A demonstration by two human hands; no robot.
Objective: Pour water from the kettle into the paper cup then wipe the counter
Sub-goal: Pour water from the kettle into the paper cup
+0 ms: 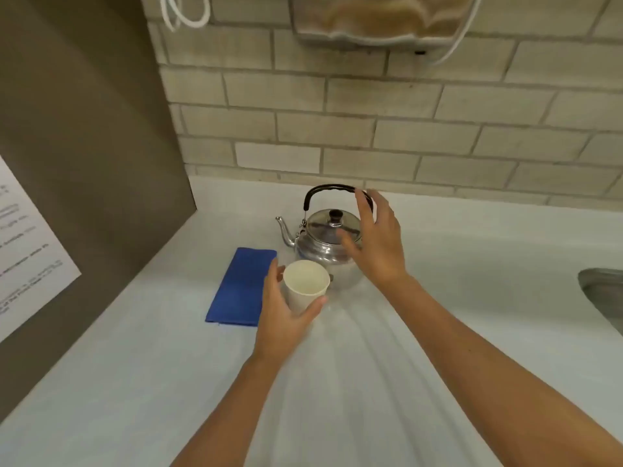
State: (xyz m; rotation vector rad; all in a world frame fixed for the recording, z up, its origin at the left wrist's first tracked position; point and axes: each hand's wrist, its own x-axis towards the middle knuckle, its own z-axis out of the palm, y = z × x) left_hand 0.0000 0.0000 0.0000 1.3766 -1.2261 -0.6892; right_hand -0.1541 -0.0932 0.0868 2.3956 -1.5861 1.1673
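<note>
A shiny steel kettle [320,239] with a black arched handle stands on the white counter [371,382], its spout pointing left. Directly in front of it is a white paper cup [306,281], upright and looking empty, with my left hand [286,315] wrapped around its side. My right hand [377,241] hovers at the kettle's right side, fingers spread, fingertips near the right end of the handle but not closed on it. A folded blue cloth [239,288] lies flat on the counter just left of the cup.
A brick-tiled wall [404,129] runs behind the counter. A brown panel [84,146] with a printed paper sheet [27,251] closes off the left side. A steel sink rim [603,291] shows at the right edge. A dispenser [381,21] hangs on the wall above.
</note>
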